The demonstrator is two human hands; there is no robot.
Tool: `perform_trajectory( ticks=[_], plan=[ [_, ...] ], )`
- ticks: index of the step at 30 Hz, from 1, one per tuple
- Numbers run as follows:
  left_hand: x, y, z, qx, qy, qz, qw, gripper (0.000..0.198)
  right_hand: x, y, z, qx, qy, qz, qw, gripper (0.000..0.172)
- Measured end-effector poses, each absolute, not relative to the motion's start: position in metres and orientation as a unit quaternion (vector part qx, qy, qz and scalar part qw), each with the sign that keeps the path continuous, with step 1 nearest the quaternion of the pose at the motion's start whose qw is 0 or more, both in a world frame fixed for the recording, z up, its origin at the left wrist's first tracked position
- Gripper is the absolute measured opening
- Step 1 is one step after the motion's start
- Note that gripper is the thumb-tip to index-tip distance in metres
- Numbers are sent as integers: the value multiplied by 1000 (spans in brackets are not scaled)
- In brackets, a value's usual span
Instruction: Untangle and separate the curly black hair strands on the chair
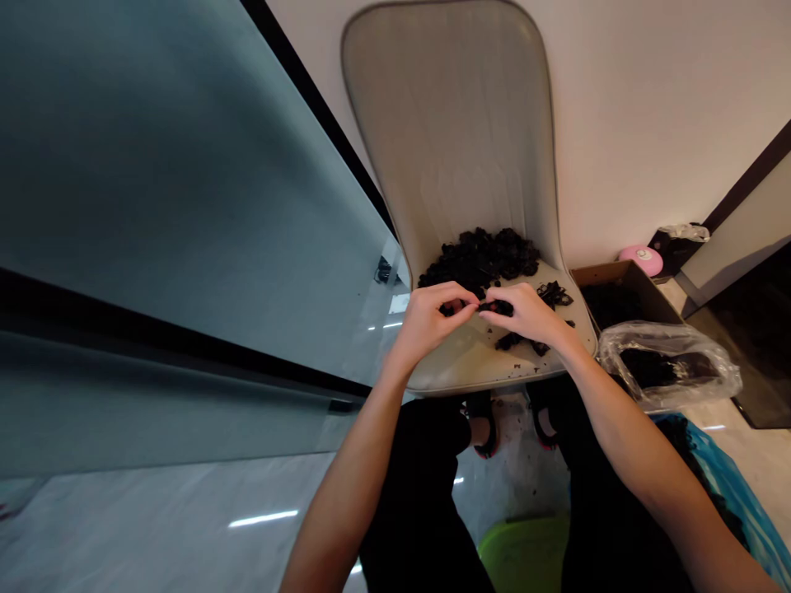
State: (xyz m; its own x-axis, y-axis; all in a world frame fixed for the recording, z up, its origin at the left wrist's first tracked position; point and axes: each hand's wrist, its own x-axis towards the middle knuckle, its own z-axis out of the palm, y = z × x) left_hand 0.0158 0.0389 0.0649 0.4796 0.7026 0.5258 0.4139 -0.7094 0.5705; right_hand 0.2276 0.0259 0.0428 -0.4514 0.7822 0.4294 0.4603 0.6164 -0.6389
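Observation:
My left hand [433, 315] and my right hand [520, 313] meet above the front of a beige chair seat [445, 362]. Both are closed in a pinch on small black pieces, with fingertips nearly touching between them. The black piece [498, 307] shows under the fingers of my right hand; its exact shape is too small to tell. Behind my hands a heap of black pieces [482, 257] lies against the chair's backrest. A smaller black cluster [554, 294] sits to the right, and more bits lie near the seat's front edge.
Right of the chair stand a cardboard box [656, 296] with dark contents, a clear plastic bag [729, 377], a pink round object [643, 259] and a blue bag [732, 486]. A glass panel [185, 189] borders the left. Something green [525, 556] is below me.

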Motion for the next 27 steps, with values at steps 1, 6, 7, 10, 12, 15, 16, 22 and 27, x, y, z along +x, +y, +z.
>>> perform_trajectory(
  ticks=[1, 6, 7, 10, 12, 15, 16, 22, 27],
  plan=[
    [16, 38, 65, 843, 333, 381, 182, 10, 227, 26, 43, -375, -824, 223, 362, 23],
    [16, 34, 67, 852, 325, 384, 144, 8, 226, 26, 43, -380, -820, 232, 359, 24],
    [17, 34, 67, 852, 323, 386, 141, 8, 226, 26, 43, -381, -820, 231, 359, 25],
    [16, 33, 69, 855, 319, 379, 153, 9, 227, 26, 44, -383, -821, 227, 359, 27],
    [15, 34, 70, 859, 315, 369, 166, 9, 228, 26, 44, -381, -822, 226, 358, 28],
    [12, 35, 71, 864, 311, 352, 182, 10, 229, 25, 45, -376, -826, 231, 350, 27],
    [12, 36, 71, 865, 310, 345, 189, 10, 229, 24, 45, -373, -828, 235, 346, 26],
    [11, 36, 70, 877, 307, 314, 194, 11, 226, 23, 45, -360, -832, 258, 334, 24],
    [12, 34, 69, 876, 304, 326, 185, 11, 224, 24, 45, -381, -824, 251, 336, 29]
  ],
)
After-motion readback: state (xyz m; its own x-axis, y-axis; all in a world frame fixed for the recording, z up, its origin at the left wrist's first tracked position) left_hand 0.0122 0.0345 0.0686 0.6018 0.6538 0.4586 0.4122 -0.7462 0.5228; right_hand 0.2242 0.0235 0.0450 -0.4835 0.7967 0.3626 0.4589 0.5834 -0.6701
